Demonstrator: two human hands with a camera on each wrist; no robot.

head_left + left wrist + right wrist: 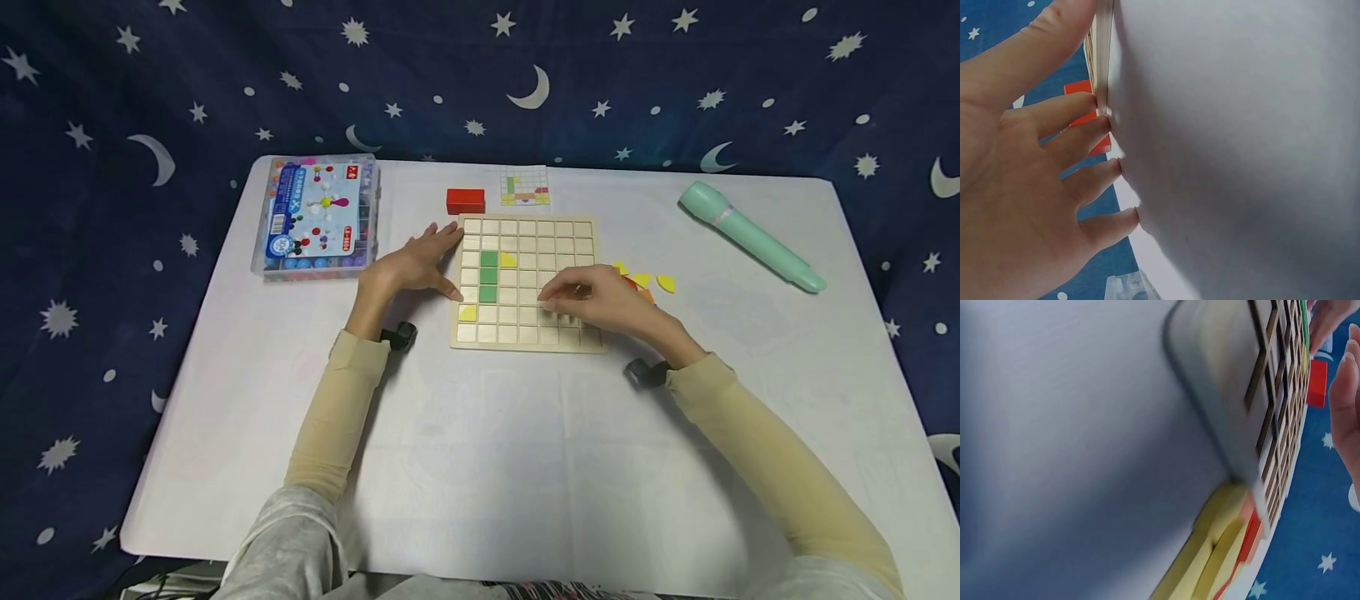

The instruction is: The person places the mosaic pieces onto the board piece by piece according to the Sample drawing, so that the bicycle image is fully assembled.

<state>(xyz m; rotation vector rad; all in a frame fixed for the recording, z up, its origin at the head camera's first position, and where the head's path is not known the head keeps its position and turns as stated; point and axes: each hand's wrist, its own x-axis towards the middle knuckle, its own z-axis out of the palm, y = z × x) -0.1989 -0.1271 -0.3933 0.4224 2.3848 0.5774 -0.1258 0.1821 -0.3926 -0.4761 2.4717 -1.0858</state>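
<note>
A wooden grid board (529, 342) lies mid-table, with three green squares (488, 276) in one column and two yellow pieces (468, 313) in other cells. My left hand (422, 260) spreads its straight fingers along the board's left edge; in the left wrist view its fingertips (1124, 219) rest on the table beside the board's side. Over the right half of the board is my right hand (592, 297), fingers bent and thumb near the index fingertip. I cannot tell whether a small piece is between them. Yellow, red and orange pieces (665, 284) lie beside the board's right edge, partly behind that hand.
Behind the board are a red block (465, 201) and a small pattern card (525, 198) with a coloured grid. A clear plastic case of beads (315, 218) stands at the back left. To the right lies a mint-green stick-shaped object (753, 237). A starry curtain (480, 83) hangs behind the table.
</note>
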